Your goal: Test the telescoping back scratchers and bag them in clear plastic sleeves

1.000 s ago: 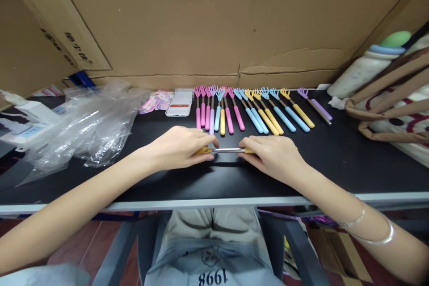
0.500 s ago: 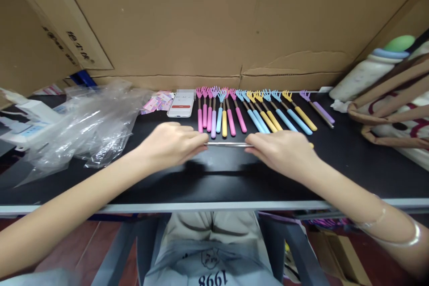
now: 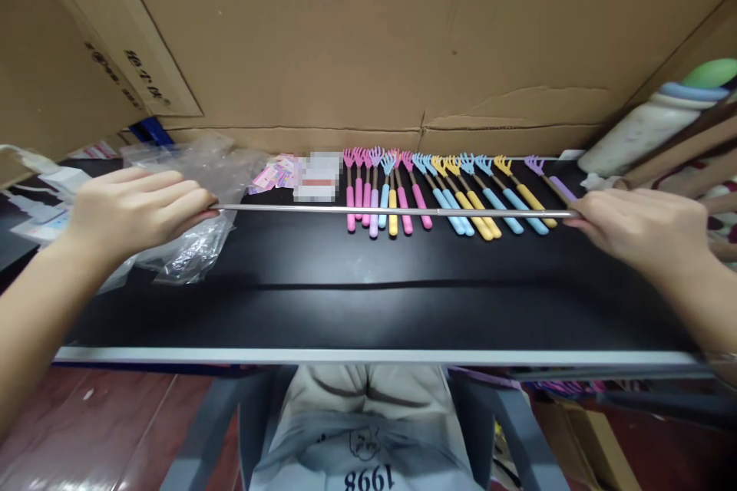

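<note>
A telescopic back scratcher (image 3: 345,209) is stretched level above the table, its thin silver rod drawn out long. My left hand (image 3: 143,207) is closed round one end, over the clear plastic bags (image 3: 199,245). Round the other end my right hand (image 3: 639,230) is closed, at the right of the table. Both ends of the scratcher are hidden in my fists. Behind and below the rod lies a row of pink (image 3: 351,207), blue (image 3: 492,207), yellow (image 3: 533,203) and purple back scratchers (image 3: 535,163), claw heads toward the cardboard.
A cardboard wall (image 3: 322,31) closes off the back of the black table (image 3: 357,314). Colourful cards (image 3: 276,173) lie beside a blurred-out flat item (image 3: 318,176). Chargers (image 3: 51,176) stand at left; a bottle with a green lid (image 3: 639,123) leans at right.
My hands have moved far apart, left hand leftward and right hand rightward. The short piece of rod between them has lengthened into a long one. The row of scratchers stays in place.
</note>
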A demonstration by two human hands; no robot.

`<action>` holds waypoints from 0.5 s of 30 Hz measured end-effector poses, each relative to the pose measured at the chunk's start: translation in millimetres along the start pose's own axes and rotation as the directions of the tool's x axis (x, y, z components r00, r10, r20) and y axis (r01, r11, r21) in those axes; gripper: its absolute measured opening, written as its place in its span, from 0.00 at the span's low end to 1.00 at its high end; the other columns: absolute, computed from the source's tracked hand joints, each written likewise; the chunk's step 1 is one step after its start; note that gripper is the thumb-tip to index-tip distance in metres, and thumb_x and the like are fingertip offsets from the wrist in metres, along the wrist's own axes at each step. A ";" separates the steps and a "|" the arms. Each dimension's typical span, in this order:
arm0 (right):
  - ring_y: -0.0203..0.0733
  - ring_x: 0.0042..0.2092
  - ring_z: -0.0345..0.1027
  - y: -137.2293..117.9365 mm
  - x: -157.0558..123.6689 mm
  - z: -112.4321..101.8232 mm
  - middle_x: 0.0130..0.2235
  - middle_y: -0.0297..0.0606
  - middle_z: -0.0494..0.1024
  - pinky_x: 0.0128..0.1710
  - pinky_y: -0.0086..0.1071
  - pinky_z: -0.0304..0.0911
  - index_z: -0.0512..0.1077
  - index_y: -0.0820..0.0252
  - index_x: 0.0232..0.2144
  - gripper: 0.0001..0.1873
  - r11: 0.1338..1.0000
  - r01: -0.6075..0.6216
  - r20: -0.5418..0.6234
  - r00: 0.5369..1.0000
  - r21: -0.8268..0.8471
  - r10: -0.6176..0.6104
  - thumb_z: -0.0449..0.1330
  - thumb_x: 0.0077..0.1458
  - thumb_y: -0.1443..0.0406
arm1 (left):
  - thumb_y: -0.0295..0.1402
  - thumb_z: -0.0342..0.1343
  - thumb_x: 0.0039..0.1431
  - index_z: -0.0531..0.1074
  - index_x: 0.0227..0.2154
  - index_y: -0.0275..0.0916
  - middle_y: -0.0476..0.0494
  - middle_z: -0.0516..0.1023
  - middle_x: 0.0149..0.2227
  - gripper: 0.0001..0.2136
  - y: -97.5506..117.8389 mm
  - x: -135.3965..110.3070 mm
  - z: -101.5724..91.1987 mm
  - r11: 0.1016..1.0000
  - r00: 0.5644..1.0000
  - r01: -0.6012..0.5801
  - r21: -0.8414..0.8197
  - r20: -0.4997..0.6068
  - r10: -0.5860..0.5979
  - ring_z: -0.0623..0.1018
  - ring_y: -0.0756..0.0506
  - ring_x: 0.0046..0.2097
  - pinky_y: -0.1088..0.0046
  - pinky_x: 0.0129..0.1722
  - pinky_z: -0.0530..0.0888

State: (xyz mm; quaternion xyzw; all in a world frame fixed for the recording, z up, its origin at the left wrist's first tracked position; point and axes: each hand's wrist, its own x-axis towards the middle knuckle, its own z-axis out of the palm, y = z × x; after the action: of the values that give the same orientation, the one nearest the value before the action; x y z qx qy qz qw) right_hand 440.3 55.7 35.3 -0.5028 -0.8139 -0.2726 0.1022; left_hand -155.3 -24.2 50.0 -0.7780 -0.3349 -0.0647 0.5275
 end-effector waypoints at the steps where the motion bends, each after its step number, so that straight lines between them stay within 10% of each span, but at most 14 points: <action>1: 0.32 0.24 0.53 3.0 -1.1 1.7 0.21 0.46 0.71 0.24 0.32 0.41 0.73 0.60 0.19 0.42 1.000 0.000 0.025 1.000 0.018 -0.001 0.40 0.51 0.32 | 0.39 0.47 0.66 0.67 0.23 0.41 0.55 0.72 0.21 0.16 0.5 -0.2 1.5 1.000 1.000 0.011 -0.004 0.029 -0.011 0.68 0.51 0.27 0.78 0.26 0.61; 15: 0.29 0.25 0.55 43.1 -11.2 18.0 0.24 0.49 0.73 0.24 0.34 0.37 0.73 0.64 0.17 0.31 0.990 -0.136 0.086 0.987 -0.036 0.139 0.57 0.52 0.42 | 0.40 0.46 0.67 0.67 0.25 0.42 0.55 0.72 0.23 0.15 -0.2 0.7 13.6 0.994 0.986 0.100 -0.046 0.138 -0.093 0.68 0.51 0.29 0.77 0.28 0.61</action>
State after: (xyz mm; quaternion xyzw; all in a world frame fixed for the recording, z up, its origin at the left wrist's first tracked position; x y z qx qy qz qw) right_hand 485.2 71.9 30.1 -0.5707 -0.7769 -0.2546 0.0772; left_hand -158.3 -12.0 44.6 -0.7772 -0.4053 -0.0458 0.4791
